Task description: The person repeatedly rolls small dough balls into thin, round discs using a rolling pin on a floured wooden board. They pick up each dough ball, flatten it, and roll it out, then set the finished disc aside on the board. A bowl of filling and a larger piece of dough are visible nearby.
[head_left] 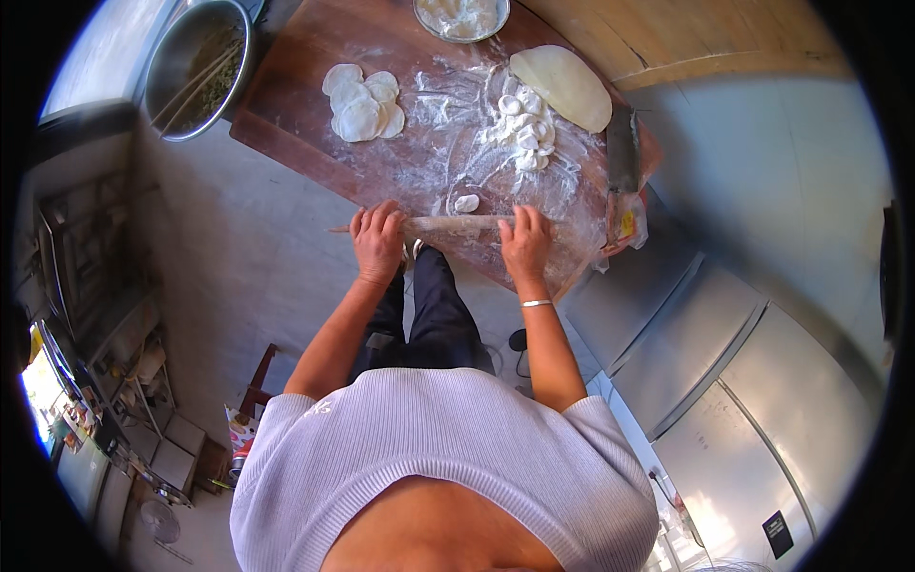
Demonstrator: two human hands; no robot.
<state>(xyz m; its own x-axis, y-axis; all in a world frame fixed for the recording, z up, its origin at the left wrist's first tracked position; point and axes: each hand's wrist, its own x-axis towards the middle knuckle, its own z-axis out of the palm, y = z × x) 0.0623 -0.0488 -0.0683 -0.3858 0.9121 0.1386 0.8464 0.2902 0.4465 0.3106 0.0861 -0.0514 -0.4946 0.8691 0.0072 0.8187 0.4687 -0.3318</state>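
Note:
A wooden rolling pin [456, 225] lies across the near edge of the floured board, with both my hands on it. My left hand [379, 238] curls over its left end, and the tapered tip pokes out beyond. Over the right end, my right hand [526, 244] is closed, a bracelet on its wrist. Just past the pin sits one small dough piece [466, 203]. Farther off is a cluster of floured dough pieces [526, 133], beside a large pale slab of dough [562, 86]. Several thin round wrappers [360, 107] overlap at the left.
Loose flour covers much of the wooden board [305, 57]. A glass bowl of flour [461, 17] stands at its far edge. At far left, a metal bowl [246, 67] holds green filling and chopsticks. A cleaver [622, 148] and a plastic bag [629, 224] lie at the right edge.

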